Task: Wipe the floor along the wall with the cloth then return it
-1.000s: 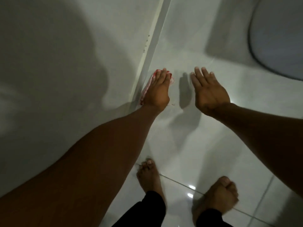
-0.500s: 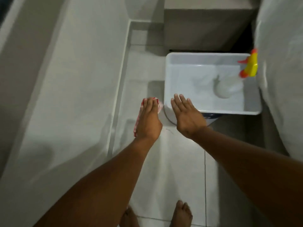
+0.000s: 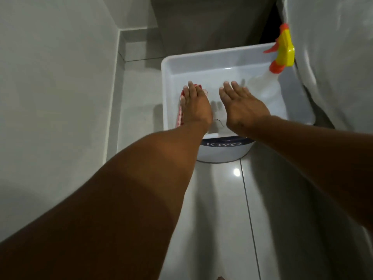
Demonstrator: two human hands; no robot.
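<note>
The left hand (image 3: 196, 106) grips the red-and-white cloth (image 3: 179, 116) over the white plastic tub (image 3: 203, 59), the right hand (image 3: 242, 108) hovers flat and empty, and the bucket (image 3: 222, 151) beneath reads "JOYO".

The cloth (image 3: 180, 116) is red and white. The tray (image 3: 203, 63) is white. The spray bottle (image 3: 268, 85) is translucent white, its head yellow and orange.

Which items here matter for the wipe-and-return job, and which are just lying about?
In the job:
- cloth, red and white, under the left hand
- white tub, which the cloth is over
- floor and wall

Lying about:
- spray bottle in the tub
- right hand, open, holding nothing
- white basin under the tub
</note>
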